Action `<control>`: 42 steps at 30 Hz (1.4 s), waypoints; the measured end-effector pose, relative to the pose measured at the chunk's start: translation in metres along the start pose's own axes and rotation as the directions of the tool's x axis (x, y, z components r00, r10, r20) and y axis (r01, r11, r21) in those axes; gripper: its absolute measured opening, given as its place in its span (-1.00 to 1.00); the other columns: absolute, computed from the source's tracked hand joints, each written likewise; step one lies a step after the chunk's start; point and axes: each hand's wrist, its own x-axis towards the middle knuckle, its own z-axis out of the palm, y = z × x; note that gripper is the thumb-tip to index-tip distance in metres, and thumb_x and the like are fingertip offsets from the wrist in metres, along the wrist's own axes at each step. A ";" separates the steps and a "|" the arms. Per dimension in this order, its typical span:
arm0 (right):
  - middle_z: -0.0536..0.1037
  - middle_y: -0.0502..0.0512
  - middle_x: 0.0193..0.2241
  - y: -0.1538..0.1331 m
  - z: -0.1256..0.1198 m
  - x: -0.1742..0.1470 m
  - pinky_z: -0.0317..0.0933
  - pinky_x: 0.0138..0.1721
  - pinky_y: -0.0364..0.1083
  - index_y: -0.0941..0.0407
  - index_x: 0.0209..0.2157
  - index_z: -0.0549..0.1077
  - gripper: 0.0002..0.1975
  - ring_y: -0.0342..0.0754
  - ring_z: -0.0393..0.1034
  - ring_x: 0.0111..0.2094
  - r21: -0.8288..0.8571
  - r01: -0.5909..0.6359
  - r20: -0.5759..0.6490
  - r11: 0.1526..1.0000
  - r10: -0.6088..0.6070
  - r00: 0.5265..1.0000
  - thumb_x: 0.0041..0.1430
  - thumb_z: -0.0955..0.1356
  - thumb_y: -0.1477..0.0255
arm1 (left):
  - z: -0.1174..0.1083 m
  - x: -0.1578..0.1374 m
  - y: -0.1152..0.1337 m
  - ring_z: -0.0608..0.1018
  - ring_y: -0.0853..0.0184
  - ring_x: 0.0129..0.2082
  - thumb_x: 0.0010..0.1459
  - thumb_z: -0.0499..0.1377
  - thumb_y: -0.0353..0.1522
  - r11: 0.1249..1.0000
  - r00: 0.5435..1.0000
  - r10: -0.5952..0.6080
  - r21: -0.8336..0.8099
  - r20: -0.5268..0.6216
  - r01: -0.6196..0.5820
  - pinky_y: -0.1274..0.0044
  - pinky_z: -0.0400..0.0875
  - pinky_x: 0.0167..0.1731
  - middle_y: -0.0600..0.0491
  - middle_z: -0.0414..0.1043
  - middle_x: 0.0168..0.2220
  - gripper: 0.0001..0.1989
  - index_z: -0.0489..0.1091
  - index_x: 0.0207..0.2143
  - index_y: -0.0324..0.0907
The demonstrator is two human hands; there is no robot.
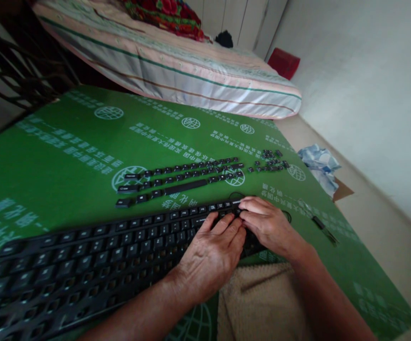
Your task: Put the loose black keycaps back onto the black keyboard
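A black keyboard (113, 251) lies slanted across the near side of the green table. Its upper rows carry keycaps; its lower rows show bare square sockets. My left hand (221, 244) lies over the keyboard's right part, fingers stretched out onto the keys. Close beside it, my right hand (271, 222) bends its fingers onto the right end. Its fingertips are partly hidden, so whatever they pinch cannot be made out. Beyond the keyboard, loose black keycaps (168, 180) are laid in three rows, with a long space bar (187, 187) in the nearest. More loose keycaps (272, 166) cluster farther right.
The green table (66, 189) bears printed white lettering and globe marks. A small dark-handled item with thin strands (324, 228) lies at right. Brown cloth (262, 303) shows below my hands. A bed (177, 71) stands beyond the table, and a crumpled blue-white bag (319, 163) lies beyond its right edge.
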 end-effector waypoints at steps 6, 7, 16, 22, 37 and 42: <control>0.53 0.18 -0.18 0.004 0.010 -0.009 0.35 -0.03 0.06 0.12 -0.34 0.52 -0.84 0.04 0.36 -0.05 0.091 -0.037 -0.112 0.995 0.047 0.993 0.19 0.29 0.51 | 0.001 -0.001 0.000 0.35 0.17 0.10 0.23 0.02 -0.41 1.000 1.000 -0.005 -0.010 0.008 0.005 0.21 0.16 0.12 -0.07 0.39 0.04 -0.70 0.34 -0.01 -0.25; 0.53 0.17 -0.18 0.004 0.013 -0.011 0.34 -0.02 0.07 0.11 -0.34 0.52 -0.85 0.03 0.36 -0.03 0.114 -0.046 -0.143 0.992 0.062 0.988 0.19 0.29 0.50 | 0.001 -0.001 0.000 0.35 0.18 0.10 0.23 0.02 -0.41 1.000 1.000 -0.005 -0.011 0.008 0.005 0.21 0.16 0.12 -0.06 0.39 0.05 -0.70 0.33 -0.01 -0.25; 0.53 0.19 -0.12 -0.001 0.027 -0.023 0.33 0.02 0.12 0.10 -0.29 0.52 -0.81 0.06 0.32 0.06 0.116 -0.067 -0.244 0.991 0.094 0.965 0.19 0.28 0.56 | 0.000 -0.002 0.001 0.34 0.18 0.12 0.22 0.03 -0.42 1.000 1.000 -0.008 -0.005 0.017 0.008 0.21 0.15 0.12 -0.05 0.40 0.03 -0.72 0.34 -0.02 -0.24; 0.46 0.24 0.00 -0.005 0.026 -0.030 0.28 0.09 0.12 0.14 -0.11 0.47 -0.75 0.08 0.28 0.11 0.079 -0.055 -0.208 0.995 0.071 0.975 0.16 0.31 0.53 | 0.003 -0.003 -0.001 0.30 0.16 0.14 0.22 0.04 -0.43 1.000 1.000 0.014 -0.004 0.028 -0.014 0.19 0.10 0.15 -0.05 0.39 0.04 -0.76 0.36 -0.07 -0.23; 0.44 0.24 -0.02 -0.010 0.024 -0.031 0.28 0.02 0.20 0.11 -0.15 0.46 -0.77 0.14 0.24 0.12 0.014 -0.057 -0.277 0.998 0.059 0.959 0.11 0.33 0.50 | -0.013 -0.012 0.005 0.47 0.30 -0.21 0.27 -0.07 -0.46 0.970 0.970 0.241 -0.050 0.027 -0.240 0.41 0.40 -0.16 -0.07 0.45 -0.29 -0.78 0.36 -0.32 -0.25; 0.43 0.24 0.00 -0.010 0.025 -0.031 0.27 0.02 0.21 0.11 -0.18 0.47 -0.79 0.15 0.23 0.12 0.001 -0.054 -0.263 0.999 0.052 0.963 0.11 0.33 0.49 | -0.011 -0.013 0.006 0.46 0.26 -0.23 0.24 -0.04 -0.48 0.970 0.969 0.242 -0.043 0.055 -0.240 0.39 0.41 -0.20 -0.08 0.44 -0.30 -0.81 0.36 -0.32 -0.26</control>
